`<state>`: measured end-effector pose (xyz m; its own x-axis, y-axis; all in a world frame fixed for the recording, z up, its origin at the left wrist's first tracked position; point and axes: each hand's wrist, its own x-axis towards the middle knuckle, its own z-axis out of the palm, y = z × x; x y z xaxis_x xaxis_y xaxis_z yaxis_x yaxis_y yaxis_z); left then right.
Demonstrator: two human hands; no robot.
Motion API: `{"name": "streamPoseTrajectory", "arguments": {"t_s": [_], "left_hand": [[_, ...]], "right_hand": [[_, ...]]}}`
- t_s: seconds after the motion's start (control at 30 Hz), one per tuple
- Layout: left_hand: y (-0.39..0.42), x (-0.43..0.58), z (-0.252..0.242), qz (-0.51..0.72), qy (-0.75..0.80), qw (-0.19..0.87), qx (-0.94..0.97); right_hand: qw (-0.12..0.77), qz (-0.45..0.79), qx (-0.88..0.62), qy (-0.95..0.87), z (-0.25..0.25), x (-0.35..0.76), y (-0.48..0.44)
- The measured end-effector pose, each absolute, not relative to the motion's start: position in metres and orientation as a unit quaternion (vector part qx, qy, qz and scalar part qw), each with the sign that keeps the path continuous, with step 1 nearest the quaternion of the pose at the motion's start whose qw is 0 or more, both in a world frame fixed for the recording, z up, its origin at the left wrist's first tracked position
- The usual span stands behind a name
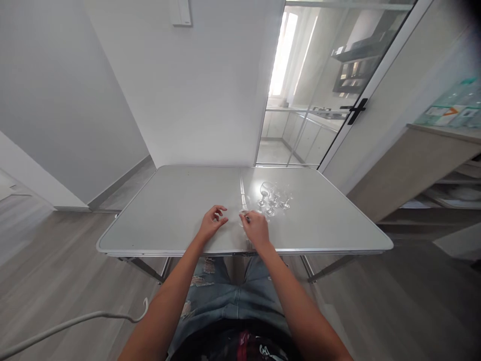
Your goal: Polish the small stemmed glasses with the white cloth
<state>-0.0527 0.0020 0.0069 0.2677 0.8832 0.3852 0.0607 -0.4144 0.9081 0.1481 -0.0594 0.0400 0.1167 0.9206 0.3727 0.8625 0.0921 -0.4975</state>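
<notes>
Several clear stemmed glasses point(264, 189) stand close together on the light table point(169, 200), right of its centre seam. My right hand point(255, 226) is just in front and to the left of them, its fingers pinched on a small clear glass piece point(243, 212) near the seam. Its shape is mostly lost against the pale tabletop. To the left of the seam, my left hand point(214, 221) is held over the table with its fingers curved and apart, nothing between them.
Behind the table are a white wall point(195, 90) and a glass door with a black handle point(355, 110). Shelves with plastic bottles point(451, 108) stand at the right. A white cable or hook point(93, 316) reaches in from the lower left.
</notes>
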Motion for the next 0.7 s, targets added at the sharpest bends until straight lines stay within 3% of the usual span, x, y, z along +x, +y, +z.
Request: {"name": "streamPoseTrajectory", "arguments": {"t_s": [0.17, 0.33, 0.7], "left_hand": [[0.001, -0.049, 0.004, 0.402, 0.41, 0.402, 0.713], [-0.002, -0.047, 0.01, 0.361, 0.41, 0.41, 0.73], [-0.002, -0.044, 0.014, 0.343, 0.434, 0.397, 0.732]], "right_hand": [[0.375, -0.018, -0.754, -0.538, 0.03, 0.238, -0.069], [0.376, 0.004, -0.791, -0.483, 0.018, 0.304, -0.056], [0.37, 0.051, -0.796, -0.476, 0.0, 0.318, -0.022]]}}
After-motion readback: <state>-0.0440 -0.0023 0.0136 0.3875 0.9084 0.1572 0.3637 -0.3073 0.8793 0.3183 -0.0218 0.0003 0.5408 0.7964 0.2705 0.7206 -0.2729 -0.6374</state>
